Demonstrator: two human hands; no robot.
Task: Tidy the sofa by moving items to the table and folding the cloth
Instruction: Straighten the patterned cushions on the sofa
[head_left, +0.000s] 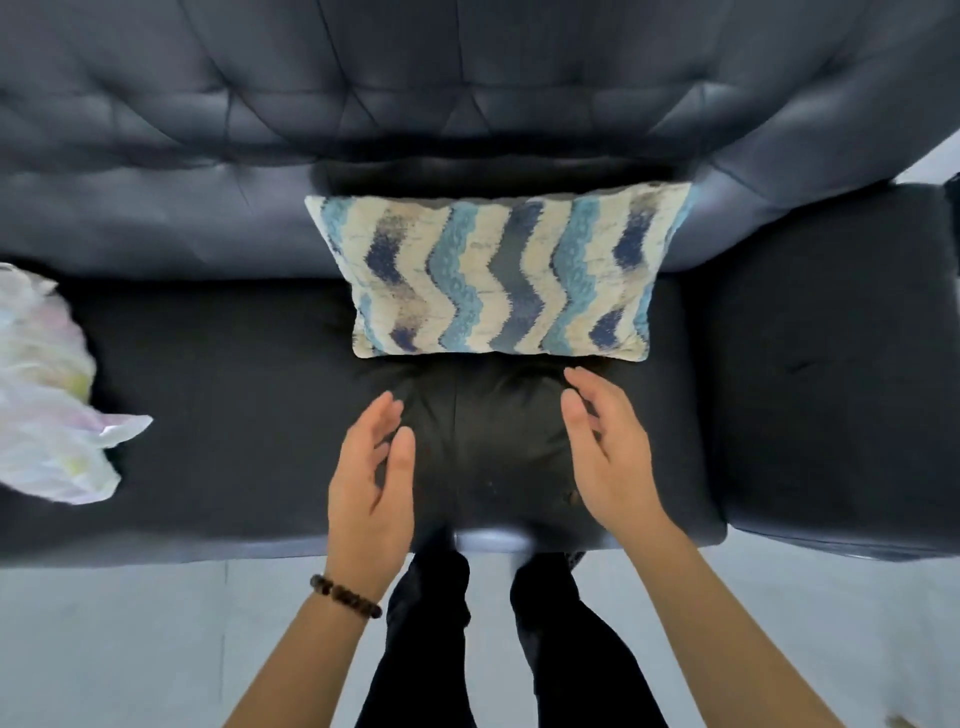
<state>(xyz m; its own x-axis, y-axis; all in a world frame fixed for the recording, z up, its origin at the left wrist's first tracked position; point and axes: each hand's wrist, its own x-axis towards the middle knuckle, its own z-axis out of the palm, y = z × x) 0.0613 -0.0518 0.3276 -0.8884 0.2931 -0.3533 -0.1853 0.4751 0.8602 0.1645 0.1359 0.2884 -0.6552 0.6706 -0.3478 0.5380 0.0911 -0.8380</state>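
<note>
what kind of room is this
Probably a home living room: a dark tufted sofa, a zigzag-patterned cushion against its backrest, and a crumpled pale cloth on the seat.

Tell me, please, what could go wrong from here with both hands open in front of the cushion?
1. The open left hand and right hand hover near the blue-and-cream zigzag fabric cushion, holding nothing; a loose one-sided grab might tip it off the dark leather sofa.
2. The crumpled pale cloth lies far left on the seat, partly out of frame, so it may be overlooked and left unfolded.
</note>
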